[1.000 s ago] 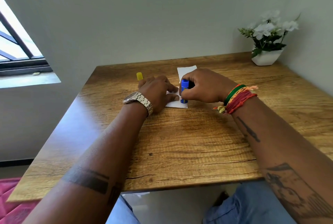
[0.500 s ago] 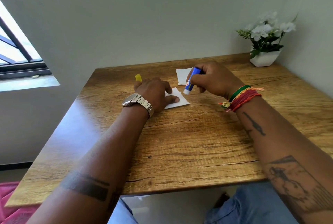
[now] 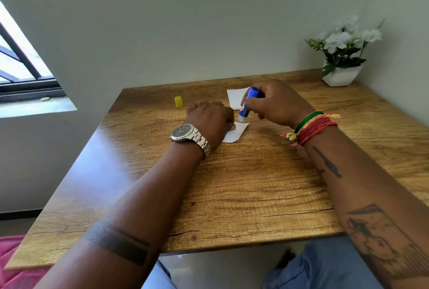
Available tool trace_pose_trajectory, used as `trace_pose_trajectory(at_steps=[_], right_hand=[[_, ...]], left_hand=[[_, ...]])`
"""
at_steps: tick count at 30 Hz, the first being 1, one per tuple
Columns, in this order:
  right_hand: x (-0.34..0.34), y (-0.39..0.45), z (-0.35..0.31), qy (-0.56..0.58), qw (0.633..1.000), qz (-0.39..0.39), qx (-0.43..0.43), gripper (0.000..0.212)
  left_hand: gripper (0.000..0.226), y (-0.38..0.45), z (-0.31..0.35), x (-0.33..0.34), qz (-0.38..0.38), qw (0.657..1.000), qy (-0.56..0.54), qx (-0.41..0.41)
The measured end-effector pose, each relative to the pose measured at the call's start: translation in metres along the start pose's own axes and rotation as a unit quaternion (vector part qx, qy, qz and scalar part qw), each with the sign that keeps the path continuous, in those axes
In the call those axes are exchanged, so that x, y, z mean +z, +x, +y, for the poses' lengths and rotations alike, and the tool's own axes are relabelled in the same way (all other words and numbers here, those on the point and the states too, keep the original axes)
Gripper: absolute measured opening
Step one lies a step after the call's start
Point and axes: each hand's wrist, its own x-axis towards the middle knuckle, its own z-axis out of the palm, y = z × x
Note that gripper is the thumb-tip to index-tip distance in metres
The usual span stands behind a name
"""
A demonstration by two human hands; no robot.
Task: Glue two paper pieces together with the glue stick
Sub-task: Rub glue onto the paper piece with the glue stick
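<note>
A small white paper piece (image 3: 235, 133) lies on the wooden table (image 3: 255, 184). My left hand (image 3: 209, 119) rests on its left part, fingers curled, pinning it down. My right hand (image 3: 276, 103) grips a blue glue stick (image 3: 247, 105), tilted, with its white tip touching the far right corner of that paper. A second white paper piece (image 3: 235, 98) lies flat just behind, partly hidden by the glue stick and my right hand. The yellow cap (image 3: 178, 101) of the glue stick stands on the table to the left.
A white pot of white flowers (image 3: 342, 61) stands in the far right corner of the table by the wall. A window (image 3: 21, 65) is at the left. The table's near edge runs above my knees in jeans.
My right hand first lifted the glue stick back off the near paper's front, and now its tip is down on that paper's far right corner. My left hand has stayed on the paper.
</note>
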Motion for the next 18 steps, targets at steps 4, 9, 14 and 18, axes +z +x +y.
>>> trace_pose_trajectory(at_steps=[4, 9, 14, 18], right_hand=[[-0.002, 0.001, 0.002, 0.005, 1.000, -0.008, 0.001, 0.024], [0.002, 0.004, 0.008, -0.014, 1.000, -0.013, -0.005, 0.022], [0.008, 0.007, 0.012, -0.060, 0.998, -0.022, -0.015, 0.023], [0.012, 0.008, 0.011, -0.097, 0.995, -0.025, -0.028, 0.025]], left_hand=[[0.022, 0.000, -0.005, -0.008, -0.040, 0.999, 0.000, 0.017], [0.030, -0.003, -0.004, -0.010, -0.054, 0.998, 0.013, 0.019], [0.030, -0.003, -0.004, -0.010, -0.058, 0.998, 0.013, 0.009], [0.031, -0.003, -0.003, -0.010, -0.062, 0.998, 0.011, 0.009]])
